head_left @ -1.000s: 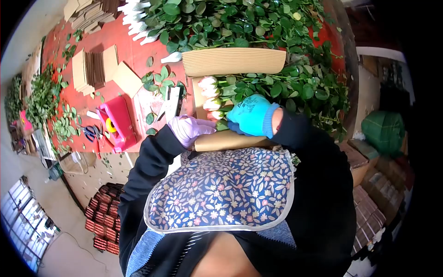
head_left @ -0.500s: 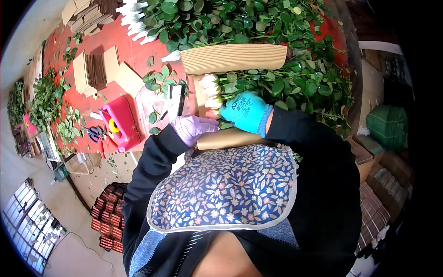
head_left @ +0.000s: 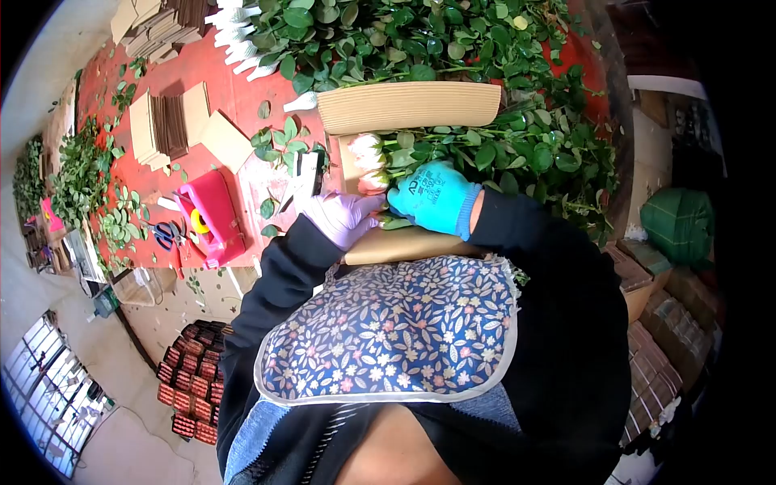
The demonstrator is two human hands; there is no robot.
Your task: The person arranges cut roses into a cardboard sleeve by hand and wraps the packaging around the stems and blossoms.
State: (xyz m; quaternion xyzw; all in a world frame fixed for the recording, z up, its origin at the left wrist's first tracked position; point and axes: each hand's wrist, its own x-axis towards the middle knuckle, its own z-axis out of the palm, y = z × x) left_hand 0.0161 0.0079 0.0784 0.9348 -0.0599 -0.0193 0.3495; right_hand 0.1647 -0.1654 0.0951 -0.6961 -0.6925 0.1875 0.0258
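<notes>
Pale pink roses (head_left: 369, 152) lie in a row on a cardboard sheet (head_left: 349, 174), their leafy stems running right. My right hand (head_left: 436, 202), in a blue glove, is closed over stems just below the blooms. My left hand (head_left: 343, 217), in a light purple glove, has its fingers bent together at the lowest bloom, against the right hand's fingertips. The bloom between them is mostly hidden. Below both hands lies a brown cardboard edge (head_left: 404, 245). A corrugated cardboard strip (head_left: 411, 107) stands above the roses.
On the red table (head_left: 238, 105) are a pink tape dispenser (head_left: 212, 222), scissors (head_left: 167, 235), a stapler-like tool (head_left: 304, 178), and cardboard pieces (head_left: 166, 128). A large heap of leafy stems (head_left: 420, 40) fills the back, with white-wrapped heads (head_left: 236, 40) at its left.
My left hand's fingers have bent inward from a stretched-out pose and closed in toward the right hand. The lowest rose head is now more covered. My right hand has shifted only slightly.
</notes>
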